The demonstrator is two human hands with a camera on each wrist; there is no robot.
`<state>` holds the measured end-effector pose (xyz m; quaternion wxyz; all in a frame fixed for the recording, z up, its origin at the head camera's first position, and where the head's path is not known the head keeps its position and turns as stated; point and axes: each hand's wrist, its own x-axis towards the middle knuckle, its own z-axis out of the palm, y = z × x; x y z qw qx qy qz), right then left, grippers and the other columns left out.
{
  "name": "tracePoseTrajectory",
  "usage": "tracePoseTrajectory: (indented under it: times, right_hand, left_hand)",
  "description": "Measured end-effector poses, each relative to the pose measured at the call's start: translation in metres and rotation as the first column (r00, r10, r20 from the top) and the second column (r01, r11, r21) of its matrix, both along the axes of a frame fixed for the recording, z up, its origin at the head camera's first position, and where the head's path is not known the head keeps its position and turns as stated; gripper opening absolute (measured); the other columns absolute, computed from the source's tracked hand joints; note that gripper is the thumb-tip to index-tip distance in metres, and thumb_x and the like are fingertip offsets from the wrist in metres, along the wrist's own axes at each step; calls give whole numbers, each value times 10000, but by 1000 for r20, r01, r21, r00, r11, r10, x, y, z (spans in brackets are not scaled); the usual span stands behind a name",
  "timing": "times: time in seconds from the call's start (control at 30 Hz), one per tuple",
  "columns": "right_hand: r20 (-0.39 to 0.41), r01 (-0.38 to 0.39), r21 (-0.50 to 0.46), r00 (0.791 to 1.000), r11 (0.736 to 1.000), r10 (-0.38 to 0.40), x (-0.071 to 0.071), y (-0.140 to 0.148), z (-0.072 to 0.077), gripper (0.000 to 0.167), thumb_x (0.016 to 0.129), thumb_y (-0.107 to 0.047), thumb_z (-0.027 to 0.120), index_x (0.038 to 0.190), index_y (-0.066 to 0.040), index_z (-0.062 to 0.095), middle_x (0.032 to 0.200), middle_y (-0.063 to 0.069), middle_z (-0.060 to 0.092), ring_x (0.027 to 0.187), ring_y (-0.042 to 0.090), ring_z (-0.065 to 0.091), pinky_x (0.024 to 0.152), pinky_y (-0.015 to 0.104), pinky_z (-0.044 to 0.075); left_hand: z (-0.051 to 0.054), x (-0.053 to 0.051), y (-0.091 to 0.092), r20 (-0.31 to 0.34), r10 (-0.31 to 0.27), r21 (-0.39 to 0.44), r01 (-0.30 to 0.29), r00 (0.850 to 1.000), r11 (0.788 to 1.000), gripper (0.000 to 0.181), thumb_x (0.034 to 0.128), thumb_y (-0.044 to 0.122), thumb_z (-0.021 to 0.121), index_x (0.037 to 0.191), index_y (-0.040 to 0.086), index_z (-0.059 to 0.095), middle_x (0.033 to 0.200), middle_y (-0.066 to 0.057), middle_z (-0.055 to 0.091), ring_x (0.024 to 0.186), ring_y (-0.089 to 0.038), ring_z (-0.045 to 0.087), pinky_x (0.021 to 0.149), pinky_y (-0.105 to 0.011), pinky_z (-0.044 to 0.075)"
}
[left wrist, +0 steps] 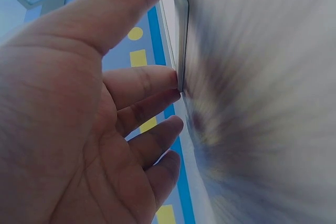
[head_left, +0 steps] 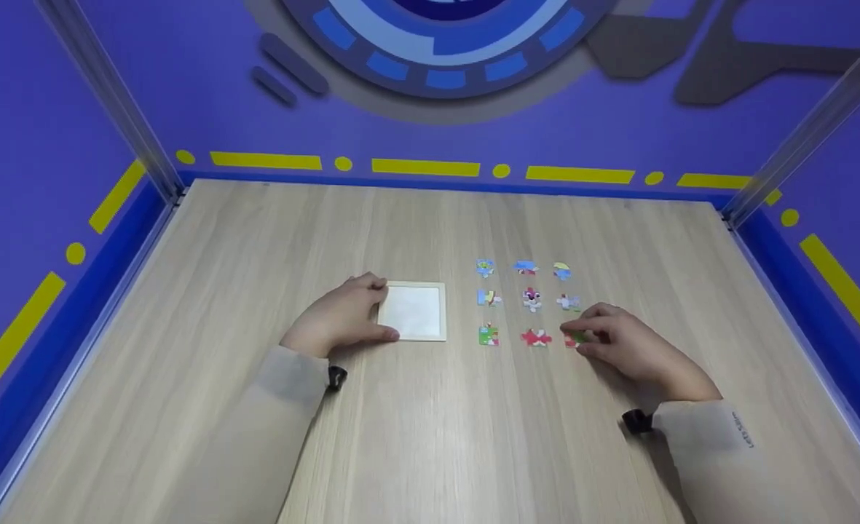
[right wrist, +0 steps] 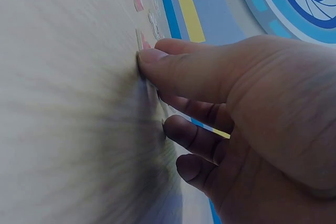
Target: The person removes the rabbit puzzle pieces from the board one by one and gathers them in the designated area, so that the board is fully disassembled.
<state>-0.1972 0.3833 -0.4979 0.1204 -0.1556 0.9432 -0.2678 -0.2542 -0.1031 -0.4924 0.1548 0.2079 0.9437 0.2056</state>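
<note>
A square puzzle frame with a pale rim and a white base lies flat on the table. My left hand holds it at its left side, thumb at the near corner and fingers at the far one. In the left wrist view the frame's thin edge sits between thumb and forefinger. My right hand pinches a red and green jigsaw piece at the near right of the piece group. In the right wrist view, thumb and forefinger cover most of that piece.
Several jigsaw pieces lie apart in rows right of the frame, among them a red one, a green one and one with an animal face. Blue-purple walls enclose the wooden table at the back and sides.
</note>
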Motion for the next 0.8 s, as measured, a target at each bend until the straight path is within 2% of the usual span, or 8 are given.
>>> tracePoseTrajectory:
  times: [0.27, 0.4, 0.5, 0.67, 0.73, 0.8]
  right_hand:
    - [-16, -11, -27, 1000, 1000, 10, -2, -2, -1, 427, 1059, -98, 782, 1467, -223, 777, 1344, 33, 713, 1126, 211, 610, 935, 282, 535]
    - [-1, 5, -36, 1000, 999, -5, -1, -4, -2, 422, 1055, -117, 792, 1464, -219, 773, 1379, 30, 718, 1158, 213, 618, 989, 329, 557]
    - [14, 38, -52, 999, 998, -37, -2, -6, -3, 411, 1051, -172, 813, 1456, -229, 773, 1378, 18, 718, 1171, 218, 613, 987, 318, 555]
    - [26, 77, -102, 997, 992, -75, -3, -5, -6, 413, 1077, -245, 794, 1482, -181, 751, 1360, 41, 715, 1149, 230, 591, 889, 233, 535]
    - [8, 92, -99, 996, 991, -92, -2, -2, -6, 412, 1097, -248, 767, 1499, -166, 737, 1379, 54, 712, 1146, 229, 596, 890, 232, 536]
    - [-24, 108, -92, 994, 990, -111, 0, 2, -4, 418, 1118, -266, 739, 1521, -158, 721, 1430, 70, 703, 1188, 250, 621, 953, 292, 549]
  left_hand:
    - [1, 0, -3, 3, 3, 2, -3, 1000, 1000, 931, 975, 490, 891, 1675, 2, 518, 1790, -145, 456, 1693, -385, 407, 1406, -522, 373]
    - [0, 3, -6, 11, -4, -3, 4, 1000, 1000, 939, 980, 492, 887, 1675, -14, 508, 1798, -158, 443, 1705, -391, 387, 1415, -526, 354]
    - [-1, 4, -7, -2, -2, -5, 2, 1000, 1000, 934, 979, 490, 887, 1668, -19, 516, 1797, -159, 446, 1704, -389, 388, 1415, -521, 355]
    - [-2, 6, -8, -25, 15, -8, -15, 1000, 1000, 929, 954, 490, 912, 1648, -13, 553, 1786, -145, 467, 1699, -414, 393, 1407, -539, 367]
    - [-4, 6, -7, -31, 21, -9, -22, 999, 1000, 940, 941, 499, 923, 1642, -12, 561, 1789, -143, 467, 1709, -420, 375, 1413, -545, 355]
    - [-4, 7, -7, -37, 29, -10, -29, 999, 1000, 945, 936, 508, 924, 1643, -4, 563, 1802, -146, 449, 1723, -419, 350, 1427, -552, 325]
